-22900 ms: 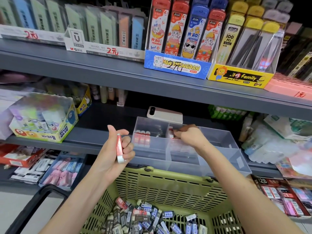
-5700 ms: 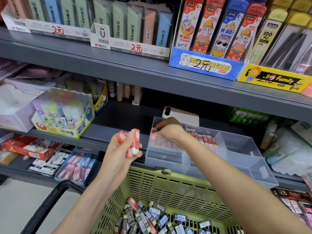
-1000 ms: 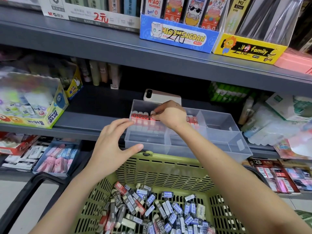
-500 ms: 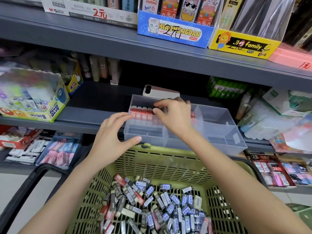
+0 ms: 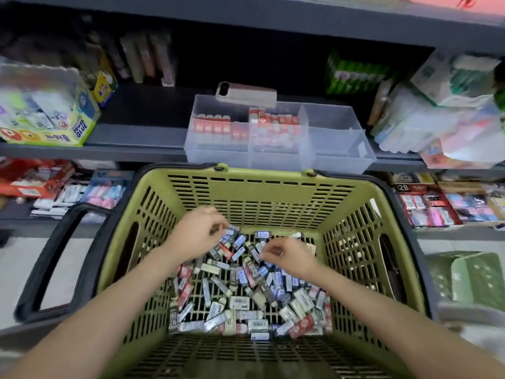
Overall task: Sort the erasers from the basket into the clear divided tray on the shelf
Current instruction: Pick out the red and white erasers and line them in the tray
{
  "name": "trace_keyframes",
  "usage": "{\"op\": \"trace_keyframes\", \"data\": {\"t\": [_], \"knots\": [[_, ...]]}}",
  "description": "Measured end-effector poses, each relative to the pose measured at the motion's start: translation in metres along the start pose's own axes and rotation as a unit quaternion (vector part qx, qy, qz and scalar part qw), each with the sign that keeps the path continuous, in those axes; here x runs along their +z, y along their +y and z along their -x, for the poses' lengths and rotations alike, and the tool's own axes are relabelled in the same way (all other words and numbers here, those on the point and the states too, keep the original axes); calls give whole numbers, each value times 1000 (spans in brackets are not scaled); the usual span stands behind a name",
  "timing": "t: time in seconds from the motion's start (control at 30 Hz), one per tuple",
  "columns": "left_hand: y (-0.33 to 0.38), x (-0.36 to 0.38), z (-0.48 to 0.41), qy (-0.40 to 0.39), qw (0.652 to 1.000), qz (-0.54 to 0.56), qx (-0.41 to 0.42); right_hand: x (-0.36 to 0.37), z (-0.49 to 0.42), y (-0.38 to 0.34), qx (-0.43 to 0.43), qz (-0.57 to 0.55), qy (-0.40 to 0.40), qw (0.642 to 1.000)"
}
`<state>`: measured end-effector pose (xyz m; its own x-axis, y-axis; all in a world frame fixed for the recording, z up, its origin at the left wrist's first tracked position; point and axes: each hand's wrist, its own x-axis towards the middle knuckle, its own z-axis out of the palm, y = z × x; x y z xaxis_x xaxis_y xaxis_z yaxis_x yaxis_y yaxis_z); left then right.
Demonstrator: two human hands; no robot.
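Two hands: your left hand (image 5: 198,235) and right hand (image 5: 288,254) are both down in the green basket (image 5: 262,175), centre of the frame, with fingers curled and tips drawn together over the far end of the pile. Motion blur hides whether either has an eraser pinched; I cannot tell.
Erasers: a loose heap of sleeved erasers (image 5: 240,302) covers the basket floor, lower centre. Red, blue and grey-black sleeves are mixed and lie at all angles.
Tray: the clear divided tray (image 5: 341,138) sits on the shelf (image 5: 136,138) just above the basket's far rim, upper centre. Its two left compartments hold rows of red erasers (image 5: 216,127); I see none in the right-hand ones.
Handling: judge these as light, firm little blocks, not fragile. The sleeves are likely slick and may slide along the rubber.
Where to hold: pinch each one across its long sides, thumb against forefinger, at mid-length, so it does not pivot.
Risk: neighbours may lift with it; shake them loose low over the pile.
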<state>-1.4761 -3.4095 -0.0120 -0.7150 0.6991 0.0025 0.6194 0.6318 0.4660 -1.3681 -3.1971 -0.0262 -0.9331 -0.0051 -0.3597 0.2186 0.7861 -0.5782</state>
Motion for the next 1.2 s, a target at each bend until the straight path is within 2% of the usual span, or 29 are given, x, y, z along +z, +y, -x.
{"op": "trace_keyframes", "data": {"t": [0.07,0.13,0.27,0.43,0.57,0.7,0.77,0.9,1.0,1.07,1.2], "knots": [[-13,26,7,-151,986,-72,0,20,-3,5,10,8,-15,1000],[-24,44,11,-203,971,-128,9,37,-6,8,11,58,-20,998],[-27,65,10,-186,950,-240,71,55,-3,18,-13,196,-20,980],[-26,80,7,-143,965,-214,51,58,-8,27,-30,191,-2,981],[-30,78,-1,-165,967,-192,27,47,-22,29,-32,187,44,981],[-35,74,-11,-207,957,-197,47,50,-20,22,-115,161,12,980],[-35,73,-14,-211,953,-207,59,59,-18,19,-144,198,-2,970],[-30,75,-14,-189,958,-210,53,67,-25,15,-76,276,-7,958],[-27,74,-12,-177,968,-177,29,67,-30,13,-49,271,-15,961],[-25,70,-10,-155,981,-114,-13,66,-31,13,-45,242,-15,969],[-6,64,-10,-89,991,14,-102,53,-26,9,-14,113,10,993]]}}
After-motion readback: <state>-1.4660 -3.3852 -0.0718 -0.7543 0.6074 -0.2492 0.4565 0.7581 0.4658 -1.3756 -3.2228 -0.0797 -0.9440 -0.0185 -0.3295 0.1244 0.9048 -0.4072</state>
